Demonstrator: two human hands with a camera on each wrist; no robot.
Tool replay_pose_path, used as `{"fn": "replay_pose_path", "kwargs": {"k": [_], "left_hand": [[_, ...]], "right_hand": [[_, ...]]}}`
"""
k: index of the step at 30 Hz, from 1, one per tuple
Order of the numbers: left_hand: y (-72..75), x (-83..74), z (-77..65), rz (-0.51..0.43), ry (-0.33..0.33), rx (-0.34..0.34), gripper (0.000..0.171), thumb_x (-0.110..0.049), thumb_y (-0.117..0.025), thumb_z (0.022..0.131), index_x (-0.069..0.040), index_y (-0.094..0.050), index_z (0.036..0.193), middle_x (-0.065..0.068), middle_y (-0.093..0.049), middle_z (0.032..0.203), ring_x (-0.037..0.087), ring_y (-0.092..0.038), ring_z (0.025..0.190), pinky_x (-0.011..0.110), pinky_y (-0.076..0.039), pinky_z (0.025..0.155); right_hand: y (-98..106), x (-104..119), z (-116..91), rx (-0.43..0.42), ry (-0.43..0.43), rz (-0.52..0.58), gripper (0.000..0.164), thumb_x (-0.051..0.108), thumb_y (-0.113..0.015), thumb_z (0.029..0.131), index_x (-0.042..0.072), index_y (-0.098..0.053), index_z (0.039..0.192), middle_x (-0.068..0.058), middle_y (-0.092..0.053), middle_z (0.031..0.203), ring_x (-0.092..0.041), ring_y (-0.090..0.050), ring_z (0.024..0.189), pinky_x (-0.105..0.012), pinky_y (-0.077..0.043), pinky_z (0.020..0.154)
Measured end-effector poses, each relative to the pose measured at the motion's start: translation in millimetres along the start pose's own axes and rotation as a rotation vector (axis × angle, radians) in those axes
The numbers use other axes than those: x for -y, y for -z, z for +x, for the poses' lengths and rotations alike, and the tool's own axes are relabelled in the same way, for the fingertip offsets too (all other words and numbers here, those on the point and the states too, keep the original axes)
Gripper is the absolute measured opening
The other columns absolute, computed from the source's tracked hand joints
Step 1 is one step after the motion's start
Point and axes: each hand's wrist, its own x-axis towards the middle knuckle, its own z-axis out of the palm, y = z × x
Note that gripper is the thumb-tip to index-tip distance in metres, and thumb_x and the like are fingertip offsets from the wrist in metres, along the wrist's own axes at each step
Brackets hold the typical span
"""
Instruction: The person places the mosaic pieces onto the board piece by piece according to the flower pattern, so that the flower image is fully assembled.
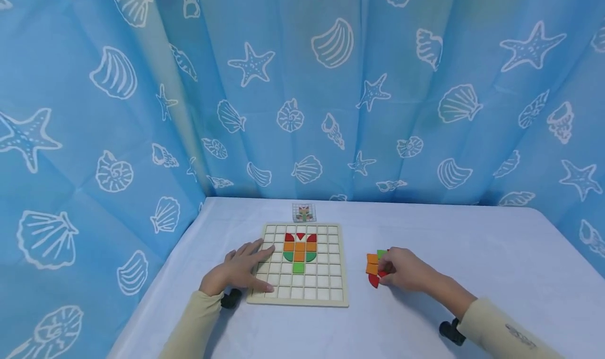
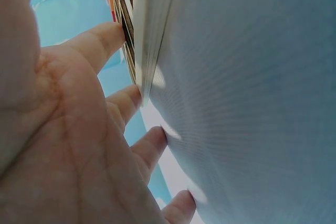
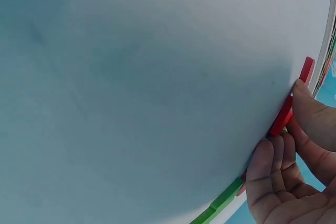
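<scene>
My left hand (image 1: pixel 239 271) lies with fingers spread over the left edge of a cream grid board (image 1: pixel 307 299). In the left wrist view, two fingertips meet the board's edge and others rest on the cloth. On the board, red, orange and green tiles form a figure, with an orange tile (image 1: pixel 300 246) near its middle and a light green square (image 1: pixel 299 267) at its bottom. Right of the board, my right hand (image 1: pixel 406 270) has its thumb and curled fingers around a red piece (image 3: pixel 282 116) in a small group of loose tiles. Part of that group is hidden under the hand.
A small pattern card (image 1: pixel 304 212) lies behind the board. The loose group includes orange tiles (image 1: pixel 372 263), a red rounded piece (image 1: pixel 374 281) and green pieces (image 3: pixel 218 204). A white cloth (image 1: pixel 472 243) covers the table; a blue shell-print curtain (image 1: pixel 302 86) hangs behind.
</scene>
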Motion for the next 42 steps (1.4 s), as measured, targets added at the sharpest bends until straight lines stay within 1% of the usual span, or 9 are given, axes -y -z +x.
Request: {"fn": "replay_pose_path", "kwargs": {"k": [5,10,15,19,23,26,29,35,42], "left_hand": [[-3.7,-0.4,0.9,-0.01,-0.008,0.029,0.103,-0.064,-0.079,0.071,-0.031,-0.031,0.156,0.008,-0.014,0.166,0.039,-0.011,0.152,0.07,-0.01,0.116],[-2.5,1.1,2.7,-0.001,0.003,-0.002,0.102,-0.063,-0.08,0.07,-0.033,-0.032,0.155,0.007,-0.016,0.166,0.038,-0.013,0.151,0.068,-0.011,0.116],[-2.1,0.6,2.6,-0.006,0.016,0.001,0.103,-0.063,-0.08,0.069,-0.033,-0.032,0.155,0.006,-0.016,0.166,0.038,-0.013,0.151,0.069,-0.011,0.116],[-2.1,-1.4,1.4,-0.008,0.025,0.003,0.103,-0.063,-0.081,0.069,-0.034,-0.032,0.155,0.006,-0.016,0.166,0.038,-0.013,0.151,0.068,-0.011,0.117],[-1.0,-2.4,0.2,-0.008,0.035,0.01,0.103,-0.062,-0.081,0.069,-0.033,-0.032,0.155,0.006,-0.016,0.166,0.038,-0.012,0.151,0.068,-0.011,0.117],[0.6,-2.1,0.4,-0.001,0.036,0.008,0.103,-0.062,-0.081,0.07,-0.033,-0.031,0.155,0.006,-0.015,0.166,0.038,-0.012,0.152,0.068,-0.01,0.117],[1.3,-0.8,1.0,0.009,0.038,0.003,0.103,-0.062,-0.08,0.07,-0.034,-0.03,0.155,0.005,-0.015,0.166,0.037,-0.012,0.152,0.068,-0.011,0.117],[2.9,1.7,1.7,-0.008,0.024,0.003,0.104,-0.064,-0.08,0.07,-0.033,-0.03,0.156,0.006,-0.015,0.166,0.037,-0.012,0.152,0.068,-0.01,0.117],[3.2,1.2,1.7,-0.01,0.036,0.03,0.104,-0.062,-0.08,0.071,-0.034,-0.027,0.156,0.005,-0.012,0.167,0.036,-0.008,0.153,0.065,-0.007,0.119]], "right_hand": [[0,-1,-3,0.02,-0.009,-0.021,0.023,0.014,-0.086,0.075,0.011,-0.071,0.091,0.001,-0.058,0.086,-0.013,-0.053,0.081,-0.028,-0.053,0.073],[0,2,0,0.012,-0.005,-0.028,0.026,0.014,-0.086,0.075,0.015,-0.063,0.087,0.002,-0.055,0.081,-0.014,-0.051,0.079,-0.026,-0.049,0.068],[0,2,2,0.04,0.01,-0.04,0.027,0.012,-0.085,0.076,0.017,-0.061,0.087,0.005,-0.058,0.081,-0.014,-0.052,0.08,-0.027,-0.052,0.07],[3,2,3,0.047,0.023,0.002,0.022,0.009,-0.083,0.078,0.017,-0.065,0.087,0.005,-0.061,0.083,-0.014,-0.054,0.081,-0.029,-0.054,0.074],[10,6,5,0.035,0.046,0.051,0.017,0.008,-0.08,0.081,0.013,-0.071,0.094,0.003,-0.065,0.089,-0.014,-0.055,0.083,-0.029,-0.056,0.075],[14,10,10,0.032,0.076,0.105,0.018,0.007,-0.077,0.084,0.009,-0.074,0.101,0.001,-0.068,0.093,-0.014,-0.057,0.083,-0.028,-0.057,0.073],[15,15,18,0.032,0.081,0.162,0.015,0.007,-0.075,0.085,0.007,-0.074,0.1,0.0,-0.07,0.091,-0.014,-0.059,0.081,-0.029,-0.057,0.073],[13,27,36,0.017,0.001,0.192,0.012,0.009,-0.076,0.084,0.009,-0.072,0.095,0.0,-0.067,0.083,-0.016,-0.057,0.077,-0.028,-0.055,0.069],[5,43,48,0.028,-0.006,0.249,0.023,0.01,-0.075,0.085,0.01,-0.071,0.108,-0.003,-0.06,0.083,-0.018,-0.054,0.079,-0.027,-0.051,0.064]]}}
